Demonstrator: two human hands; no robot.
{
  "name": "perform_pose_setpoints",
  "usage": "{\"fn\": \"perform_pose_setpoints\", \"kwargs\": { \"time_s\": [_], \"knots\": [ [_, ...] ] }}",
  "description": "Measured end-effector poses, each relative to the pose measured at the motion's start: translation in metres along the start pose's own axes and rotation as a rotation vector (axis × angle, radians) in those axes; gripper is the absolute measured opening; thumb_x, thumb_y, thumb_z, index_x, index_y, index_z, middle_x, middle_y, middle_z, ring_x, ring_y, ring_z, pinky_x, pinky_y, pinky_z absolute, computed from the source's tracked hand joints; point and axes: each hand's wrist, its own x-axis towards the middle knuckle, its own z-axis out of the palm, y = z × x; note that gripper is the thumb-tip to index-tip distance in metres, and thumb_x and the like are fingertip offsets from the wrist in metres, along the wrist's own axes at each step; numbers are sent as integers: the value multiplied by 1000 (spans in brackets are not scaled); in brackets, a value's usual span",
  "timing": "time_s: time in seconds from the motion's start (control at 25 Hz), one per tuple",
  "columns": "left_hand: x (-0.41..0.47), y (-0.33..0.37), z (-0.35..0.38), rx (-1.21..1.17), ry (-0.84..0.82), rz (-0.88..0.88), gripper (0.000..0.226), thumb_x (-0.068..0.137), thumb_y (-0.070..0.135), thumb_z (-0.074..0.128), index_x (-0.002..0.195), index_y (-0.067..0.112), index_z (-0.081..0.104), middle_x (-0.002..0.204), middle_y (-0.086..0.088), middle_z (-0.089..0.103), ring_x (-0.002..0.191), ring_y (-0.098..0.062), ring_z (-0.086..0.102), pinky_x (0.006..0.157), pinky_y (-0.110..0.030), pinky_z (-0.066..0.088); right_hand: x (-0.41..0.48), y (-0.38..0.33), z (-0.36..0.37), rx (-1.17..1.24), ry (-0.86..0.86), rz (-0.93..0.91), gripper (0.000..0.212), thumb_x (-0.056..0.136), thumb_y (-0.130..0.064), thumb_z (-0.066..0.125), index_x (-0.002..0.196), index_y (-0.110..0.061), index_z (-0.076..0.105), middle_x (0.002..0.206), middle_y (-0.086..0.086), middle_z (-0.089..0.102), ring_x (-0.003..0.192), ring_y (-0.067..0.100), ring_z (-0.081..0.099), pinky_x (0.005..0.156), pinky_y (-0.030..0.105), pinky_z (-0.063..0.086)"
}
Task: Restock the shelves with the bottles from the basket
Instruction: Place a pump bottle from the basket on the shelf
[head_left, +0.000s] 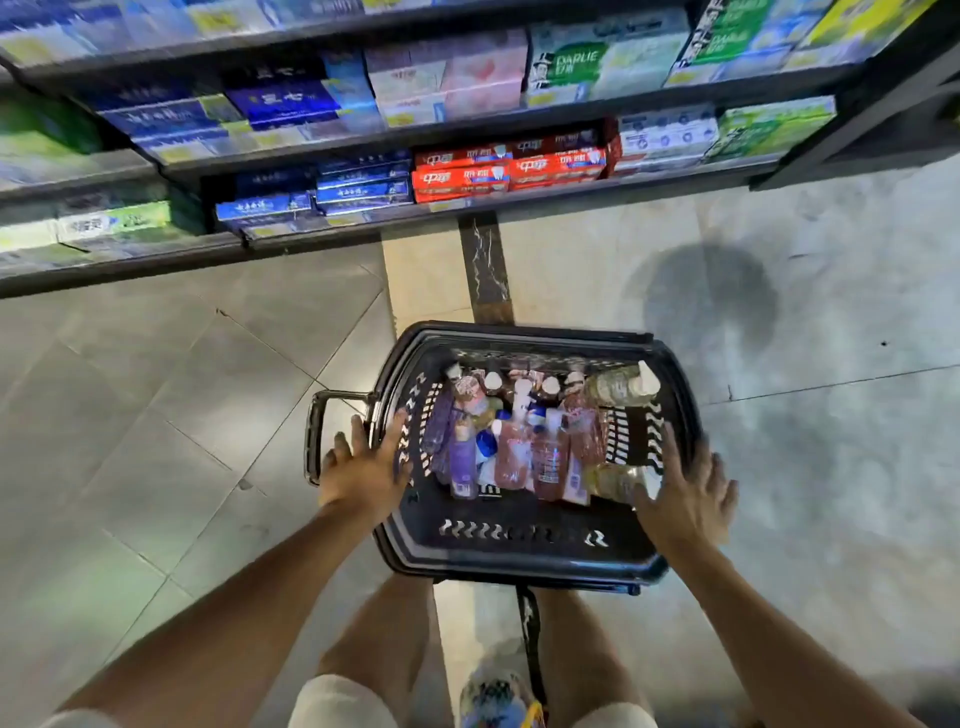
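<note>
1. Two legs in pale shorts (337, 701) are seen at the bottom edge. One patterned shoe (493, 686) is seen between them, on the floor (208, 389).
2. Both forearms are stretched forward and down toward the basket (519, 556).
3. Left hand (363, 467): fingers straight and spread, nothing grasped. It is positioned over the basket's left rim, beside the pull handle (314, 441). Contact with the rim cannot be told.
4. Right hand (685, 493): fingers straight and spread, nothing grasped, motion-blurred. It is positioned over the right rim. Contact cannot be told here either.
5. The basket is black with slotted walls. It is set on the grey tiled floor, just ahead of the legs.
6. The bottles (519, 441) are all inside the basket, laid side by side and crowded toward its far half. A purple bottle (462, 462) is at the left, pink bottles (548, 457) are in the middle, and clear bottles (618, 387) with white caps are at the right. Labels cannot be read.
7. A dark marbled strip (485, 265) is set into the floor between the basket and the shelves (467, 208).
8. The shelves are beyond the basket and packed with cartons. On the lowest tier, green boxes (114, 221) are at the left, blue boxes (358, 189) in the centre and red boxes (509, 174) to their right. A box marked DARLIE (571, 65) is seen two tiers higher.
</note>
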Motion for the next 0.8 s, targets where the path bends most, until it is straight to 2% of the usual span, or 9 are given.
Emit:
{"fn": "perform_pose_setpoints", "kwargs": {
  "time_s": [0.08, 0.16, 0.2, 0.28, 0.4, 0.52, 0.64, 0.72, 0.8],
  "knots": [
    [16, -1, 8, -54, 33, -12, 80, 101, 61, 29, 147, 47, -35, 167, -22, -4, 143, -43, 36, 104, -48, 45, 16, 12, 5, -36, 30, 57, 93, 91, -58, 56, 158, -44, -7, 170, 8, -4, 154, 38, 10, 123, 56, 11],
    [26, -7, 22, -179, 163, 22, 81, 102, 54, 37, 149, 50, -30, 167, -23, -2, 115, -42, 61, 78, -42, 55, 30, 26, 11, -39, 31, 98, 100, 88, -53, 62, 158, -43, -9, 170, 12, -3, 151, 41, 17, 121, 58, 16],
    [26, -9, 30, -224, 213, 68, 81, 102, 49, 41, 151, 51, -24, 166, -23, 0, 97, -40, 66, 66, -39, 55, 37, 32, 16, -28, 48, 96, 101, 87, -52, 62, 158, -43, -9, 169, 14, -2, 148, 43, 23, 119, 59, 20],
    [27, -12, 42, -297, 294, 132, 82, 102, 38, 49, 156, 50, -11, 164, -22, 6, 74, -39, 66, 57, -38, 54, 45, 36, 23, -22, 59, 43, 102, 87, -49, 62, 156, -44, -13, 168, 18, -1, 135, 47, 43, 113, 57, 31],
    [38, -13, 49, -390, 368, 121, 88, 98, 31, 60, 159, 44, -2, 142, -20, 28, 54, -35, 57, 60, -44, 57, 57, 37, 22, 1, 11, 15, 102, 90, -46, 62, 153, -48, -18, 167, 17, 7, 107, 48, 64, 92, 51, 50],
    [44, -9, 46, -454, 390, 68, 91, 96, 26, 66, 159, 45, 3, 110, -8, 33, 47, -20, 44, 63, -43, 54, 60, 38, 24, 101, 18, -5, 100, 92, -41, 64, 153, -54, -14, 162, 11, 23, 96, 49, 65, 72, 47, 51],
    [44, -11, 43, -493, 362, 42, 91, 95, 27, 68, 158, 49, 6, 102, -4, 34, 50, -17, 45, 69, -42, 52, 62, 44, 29, 243, 45, -67, 98, 94, -34, 64, 151, -60, -11, 129, 16, 46, 88, 47, 63, 72, 49, 55],
    [44, -11, 39, -495, 321, 24, 90, 96, 30, 67, 156, 53, 4, 100, -5, 37, 52, -17, 47, 70, -42, 51, 66, 44, 29, 259, 35, -65, 94, 97, -34, 61, 149, -62, -12, 109, 15, 48, 82, 46, 62, 71, 50, 55],
    [44, -10, 33, -508, 283, 20, 90, 97, 33, 65, 154, 58, 0, 98, -6, 39, 55, -17, 49, 72, -40, 50, 67, 43, 27, 272, 7, -40, 90, 99, -35, 58, 151, -60, -11, 104, 14, 47, 81, 45, 61, 72, 48, 54]
  ]
}}
